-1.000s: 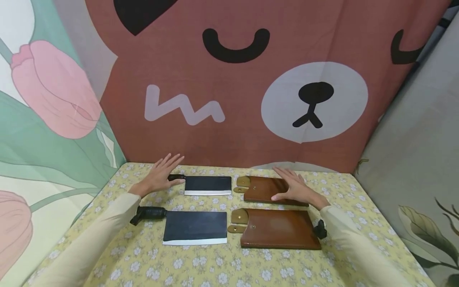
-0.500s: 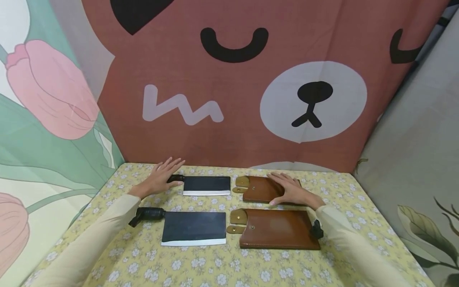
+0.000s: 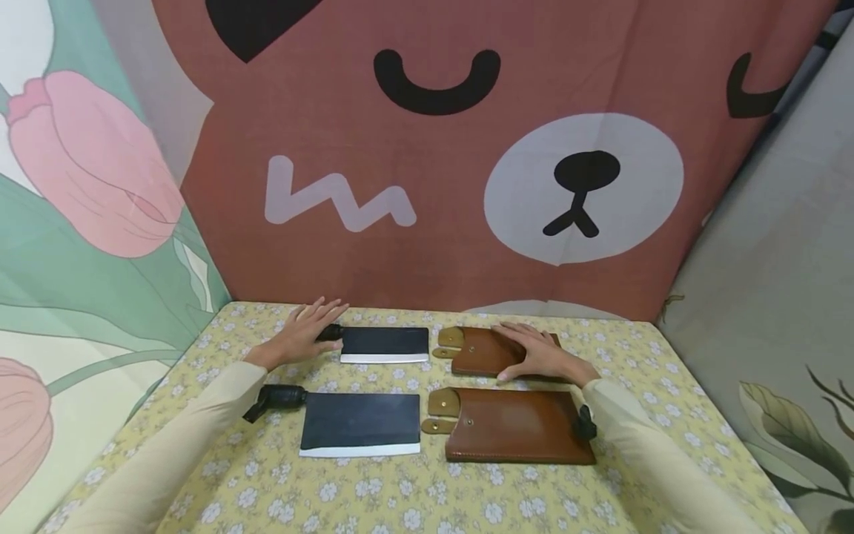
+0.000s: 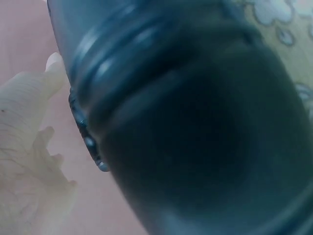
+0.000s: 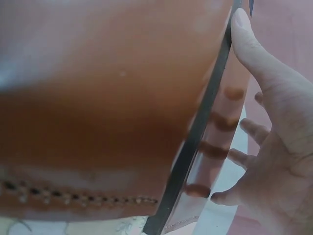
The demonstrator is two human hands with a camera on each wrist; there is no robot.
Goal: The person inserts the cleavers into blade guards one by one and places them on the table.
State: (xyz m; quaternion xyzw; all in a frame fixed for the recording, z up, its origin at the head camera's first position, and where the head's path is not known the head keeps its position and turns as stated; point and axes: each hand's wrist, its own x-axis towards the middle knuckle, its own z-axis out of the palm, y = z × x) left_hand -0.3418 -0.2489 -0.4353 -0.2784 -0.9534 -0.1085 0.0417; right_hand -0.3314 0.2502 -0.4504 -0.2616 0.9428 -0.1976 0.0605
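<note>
My left hand [image 3: 296, 337] is spread at the black handle [image 3: 330, 333] of the far cleaver [image 3: 385, 344], partly covering it; contact cannot be told. In the left wrist view the near cleaver's black handle [image 4: 195, 132] fills the foreground, with the left hand [image 4: 29, 161] beyond it. My right hand [image 3: 543, 354] lies spread over the far brown leather sheath [image 3: 483, 352], hiding its right part. The right wrist view has the right hand [image 5: 283, 142] with fingertips just off that sheath, dark reflections on its face. The near cleaver [image 3: 362, 423] and near sheath [image 3: 520, 426] lie below the forearms.
A yellow floral cloth [image 3: 373, 500] covers the table. Behind stands a reddish-brown curtain [image 3: 454, 259] with a bear face. Printed fabric panels close off the left and right sides. Each sheath's snap straps [image 3: 443, 404] point toward its cleaver.
My right hand has moved slightly left and lower over the far sheath. The left hand has shifted a little to the right at the far handle. Cleavers and sheaths stay put.
</note>
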